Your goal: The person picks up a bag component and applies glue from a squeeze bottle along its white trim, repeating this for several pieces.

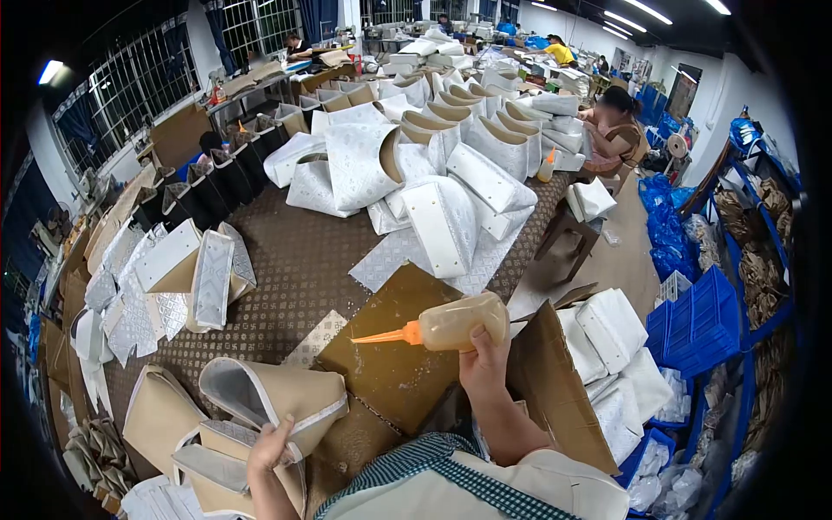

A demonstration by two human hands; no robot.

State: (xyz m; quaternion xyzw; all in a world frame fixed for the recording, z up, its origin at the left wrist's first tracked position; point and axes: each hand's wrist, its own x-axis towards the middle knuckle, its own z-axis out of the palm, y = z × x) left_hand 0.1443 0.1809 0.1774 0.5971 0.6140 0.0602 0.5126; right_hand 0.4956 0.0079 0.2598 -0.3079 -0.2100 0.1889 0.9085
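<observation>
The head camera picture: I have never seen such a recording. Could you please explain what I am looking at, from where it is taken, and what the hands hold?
The camera sits on a person's head and looks forward and down, so you see that person's own two bare hands. The right hand holds a squeeze glue bottle with an orange nozzle, pointing left over a brown cardboard sheet. The left hand rests on a beige folded bag piece. The long work table carries many white patterned bag pieces and dark ones. Other people work farther back, one seated at the table's right side.
</observation>
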